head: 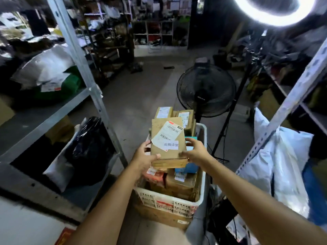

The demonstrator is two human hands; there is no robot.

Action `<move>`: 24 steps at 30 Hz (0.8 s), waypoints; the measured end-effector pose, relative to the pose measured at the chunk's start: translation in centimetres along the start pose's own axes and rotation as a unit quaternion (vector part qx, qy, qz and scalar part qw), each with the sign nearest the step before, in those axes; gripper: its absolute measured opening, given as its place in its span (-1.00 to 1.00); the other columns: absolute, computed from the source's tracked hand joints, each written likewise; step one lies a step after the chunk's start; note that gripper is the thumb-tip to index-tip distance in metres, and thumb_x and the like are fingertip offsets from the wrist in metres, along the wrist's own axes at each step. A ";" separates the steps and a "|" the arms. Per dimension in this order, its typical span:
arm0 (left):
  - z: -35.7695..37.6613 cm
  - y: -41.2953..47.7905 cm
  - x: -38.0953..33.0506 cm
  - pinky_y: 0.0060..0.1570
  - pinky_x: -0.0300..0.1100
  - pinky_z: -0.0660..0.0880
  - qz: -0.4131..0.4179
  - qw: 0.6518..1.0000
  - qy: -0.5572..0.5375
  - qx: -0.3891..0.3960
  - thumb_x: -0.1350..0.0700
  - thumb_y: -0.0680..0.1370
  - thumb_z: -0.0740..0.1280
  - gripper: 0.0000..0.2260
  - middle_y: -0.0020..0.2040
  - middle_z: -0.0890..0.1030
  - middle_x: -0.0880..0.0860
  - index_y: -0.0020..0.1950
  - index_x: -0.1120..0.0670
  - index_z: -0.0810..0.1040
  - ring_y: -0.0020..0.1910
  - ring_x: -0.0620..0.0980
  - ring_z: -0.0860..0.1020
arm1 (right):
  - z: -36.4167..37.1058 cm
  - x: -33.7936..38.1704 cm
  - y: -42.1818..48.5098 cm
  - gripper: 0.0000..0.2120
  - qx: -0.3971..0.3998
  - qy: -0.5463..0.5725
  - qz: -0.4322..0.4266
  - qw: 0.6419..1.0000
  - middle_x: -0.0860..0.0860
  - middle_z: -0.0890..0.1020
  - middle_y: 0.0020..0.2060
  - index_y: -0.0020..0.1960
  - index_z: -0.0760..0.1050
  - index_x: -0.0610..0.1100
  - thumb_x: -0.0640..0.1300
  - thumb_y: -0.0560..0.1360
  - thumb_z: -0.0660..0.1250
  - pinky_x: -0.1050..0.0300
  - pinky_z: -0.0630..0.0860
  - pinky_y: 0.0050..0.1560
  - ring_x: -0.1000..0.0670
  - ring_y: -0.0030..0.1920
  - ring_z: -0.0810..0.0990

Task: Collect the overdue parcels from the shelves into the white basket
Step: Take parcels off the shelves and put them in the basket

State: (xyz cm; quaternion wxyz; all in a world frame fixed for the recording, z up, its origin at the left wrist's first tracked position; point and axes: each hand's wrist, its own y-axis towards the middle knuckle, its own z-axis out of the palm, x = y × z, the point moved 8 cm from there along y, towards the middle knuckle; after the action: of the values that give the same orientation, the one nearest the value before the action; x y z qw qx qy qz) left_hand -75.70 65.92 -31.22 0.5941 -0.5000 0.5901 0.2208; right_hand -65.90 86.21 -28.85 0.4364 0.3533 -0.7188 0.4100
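Left fingers [148, 145], right fingers [192, 141] clasp parcel [170, 154].

**Aisle floor** [138, 96]: open lane down the middle, beyond the white basket [146, 195].

**Left side:** shelf upright [83, 68] stands close beside the basket; a black bag [90, 144] fills the lower shelf bay behind it.

**Right side:** standing fan [206, 91] and light-stand leg [228, 119] crowd the basket's far corner. White sacks [283, 156] lean by the slanting right upright [283, 106].

**Basket top:** heaped parcels [180, 181] rise past the rim. Above them is a cardboard parcel [168, 149], gripped by the left hand [143, 156] and right hand [196, 151].
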 end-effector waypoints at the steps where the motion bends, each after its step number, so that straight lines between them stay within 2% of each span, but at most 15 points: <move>1: 0.3 1.3 -0.4 0.13 0.14 0.59 -0.002 1.000 0.002 0.007 0.24 0.42 0.54 -0.28 0.36 0.48 0.05 0.50 -0.04 0.32 0.24 0.09 0.53 | -0.6 -0.1 0.9 -0.29 -0.009 0.002 0.005 1.000 0.03 0.59 0.17 0.41 0.40 -0.05 -0.29 0.30 0.49 -0.06 0.65 -0.07 -0.05 0.09 0.63; 3: 1.3 4.3 -1.4 0.03 0.03 0.62 0.001 1.000 0.011 0.023 0.26 0.42 0.54 -0.28 0.34 0.50 0.06 0.51 -0.01 0.32 0.19 0.06 0.55 | -1.8 -0.2 3.0 -0.29 -0.029 0.009 0.014 0.999 0.03 0.60 0.16 0.41 0.40 -0.04 -0.30 0.29 0.48 -0.10 0.66 -0.05 -0.04 0.07 0.64; 5: 2.1 7.3 -2.4 0.02 -0.07 0.60 0.001 0.999 0.029 0.041 0.28 0.44 0.52 -0.28 0.31 0.50 0.09 0.52 0.02 0.31 0.18 0.05 0.54 | -2.7 -0.2 5.2 -0.33 -0.047 0.018 0.018 0.999 0.02 0.60 0.14 0.39 0.42 -0.04 -0.32 0.32 0.47 -0.04 0.67 -0.10 -0.03 0.05 0.65; 8: 3.3 12.4 -3.4 0.26 -0.01 0.50 0.008 0.995 0.064 0.077 0.25 0.43 0.53 -0.28 0.37 0.44 0.06 0.53 0.04 0.30 0.30 0.06 0.47 | -3.9 -0.1 8.7 -0.36 -0.075 0.015 0.026 0.997 -0.02 0.62 0.13 0.35 0.46 -0.05 -0.32 0.30 0.48 -0.10 0.66 -0.03 -0.06 0.08 0.64; 10: 4.1 15.8 -4.4 0.33 -0.04 0.42 0.023 0.992 0.086 0.094 0.24 0.43 0.54 -0.28 0.40 0.44 0.06 0.52 0.06 0.31 0.38 0.06 0.41 | -4.7 -0.1 11.0 -0.39 -0.094 0.025 0.032 0.995 -0.02 0.64 0.10 0.32 0.47 -0.06 -0.33 0.30 0.47 -0.15 0.64 0.02 -0.06 0.08 0.65; 14: 5.7 21.3 -5.9 0.16 -0.13 0.51 0.016 0.989 0.075 0.126 0.28 0.46 0.50 -0.30 0.42 0.39 0.11 0.53 0.02 0.31 0.29 -0.02 0.39 | -6.3 0.6 14.9 -0.46 -0.129 0.016 0.039 0.991 0.06 0.64 0.05 0.27 0.49 -0.03 -0.33 0.34 0.46 -0.06 0.65 0.01 -0.01 0.04 0.66; 15: 6.1 22.8 -6.3 0.19 -0.13 0.49 0.017 0.988 0.073 0.135 0.29 0.46 0.50 -0.30 0.43 0.38 0.13 0.53 0.02 0.31 0.27 -0.04 0.38 | -6.6 0.7 16.2 -0.48 -0.134 0.022 0.040 0.990 0.07 0.63 0.07 0.24 0.50 -0.01 -0.35 0.35 0.45 -0.03 0.65 0.00 -0.02 0.06 0.65; 18: 7.0 26.5 -6.8 0.39 -0.01 0.37 0.008 0.985 0.079 0.150 0.26 0.46 0.50 -0.30 0.47 0.38 0.13 0.54 0.00 0.30 0.35 0.01 0.39 | -7.3 0.6 19.7 -0.51 -0.138 0.031 0.053 0.988 0.09 0.63 0.09 0.16 0.51 0.09 -0.38 0.38 0.43 -0.04 0.65 0.00 -0.06 0.08 0.66; 20: 7.7 29.1 -6.8 0.40 0.06 0.36 0.000 0.985 0.079 0.155 0.26 0.47 0.50 -0.29 0.49 0.36 0.12 0.54 0.00 0.29 0.42 0.06 0.36 | -8.1 -0.1 22.2 -0.48 -0.142 0.037 0.066 0.987 0.07 0.62 0.10 0.23 0.50 0.04 -0.38 0.38 0.45 -0.10 0.65 0.00 -0.08 0.07 0.66; 24: 8.6 32.4 -6.7 0.35 0.13 0.43 -0.012 0.984 0.089 0.156 0.20 0.45 0.53 -0.28 0.47 0.38 0.06 0.53 -0.08 0.29 0.39 0.05 0.38 | -9.0 -0.7 25.4 -0.36 -0.149 0.022 0.085 0.985 0.12 0.60 0.08 0.41 0.41 -0.12 -0.37 0.38 0.49 -0.10 0.62 0.10 0.01 0.06 0.65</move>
State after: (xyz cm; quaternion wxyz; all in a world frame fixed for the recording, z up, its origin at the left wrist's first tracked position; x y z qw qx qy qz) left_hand -100.59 88.52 -37.57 0.6123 -0.4261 0.6619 0.0733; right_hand -84.59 104.91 -34.09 0.4632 0.2127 -0.7898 0.3412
